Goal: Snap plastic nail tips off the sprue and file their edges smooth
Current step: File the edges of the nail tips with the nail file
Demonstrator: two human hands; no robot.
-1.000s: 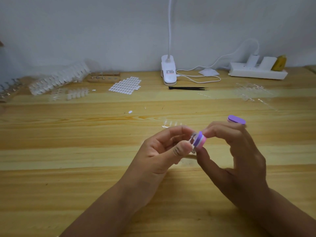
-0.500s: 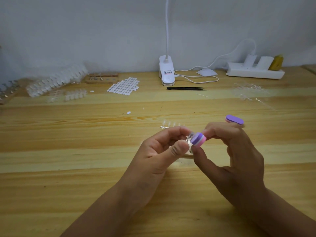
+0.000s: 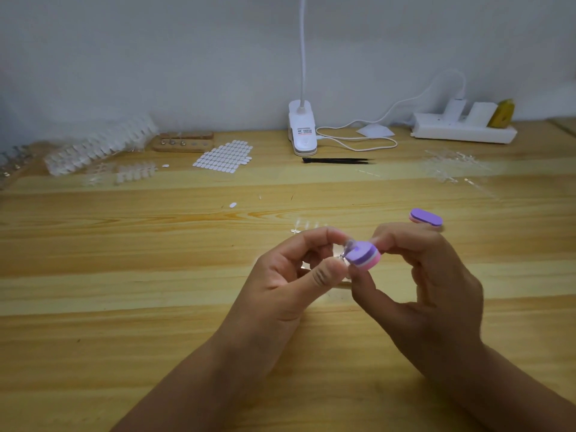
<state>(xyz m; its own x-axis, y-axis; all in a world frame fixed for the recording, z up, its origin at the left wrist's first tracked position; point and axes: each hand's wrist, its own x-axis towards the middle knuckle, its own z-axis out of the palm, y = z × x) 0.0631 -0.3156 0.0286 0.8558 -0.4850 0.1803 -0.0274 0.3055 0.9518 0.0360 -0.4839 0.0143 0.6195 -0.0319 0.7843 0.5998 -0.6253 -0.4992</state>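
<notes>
**Pinching and filing, mid-stroke**

Left hand (image 3: 290, 275) pinches a clear nail tip (image 3: 348, 246) between thumb and forefinger, above the wooden table (image 3: 156, 307). Right hand (image 3: 436, 291) grips a purple-and-pink buffer block (image 3: 363, 255) against it. The block has tilted in the last half-second, showing more purple face, so filing seems under way, though the contact edge is hard to see. Both wrists hover, fingers curled inward.
</notes>
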